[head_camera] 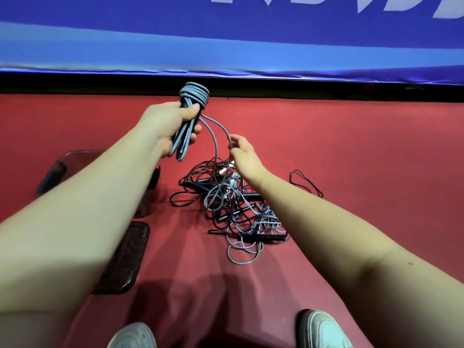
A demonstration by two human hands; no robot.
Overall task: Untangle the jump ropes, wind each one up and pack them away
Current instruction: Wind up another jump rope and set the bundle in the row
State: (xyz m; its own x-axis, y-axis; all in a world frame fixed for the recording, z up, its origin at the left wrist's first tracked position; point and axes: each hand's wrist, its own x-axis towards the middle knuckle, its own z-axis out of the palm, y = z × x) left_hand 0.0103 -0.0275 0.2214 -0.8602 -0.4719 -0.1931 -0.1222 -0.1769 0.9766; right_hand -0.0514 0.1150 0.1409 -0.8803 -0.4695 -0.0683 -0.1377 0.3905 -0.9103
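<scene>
My left hand (pixel 168 126) grips the two handles of a grey jump rope (pixel 194 94), whose cord is wound in several turns around the handles' upper ends. Two loose grey strands run down from the coil. My right hand (pixel 243 152) pinches one of these strands just above the tangled pile (pixel 231 204). That pile of black and grey ropes with black handles lies on the red floor (pixel 351 146) in front of me.
A clear plastic box (pixel 54 172) stands on the floor at the left, mostly behind my left arm, with its dark lid (pixel 125 259) lying nearer to me. A blue padded wall (pixel 226 46) runs along the back. My two white shoes (pixel 324 330) are at the bottom edge.
</scene>
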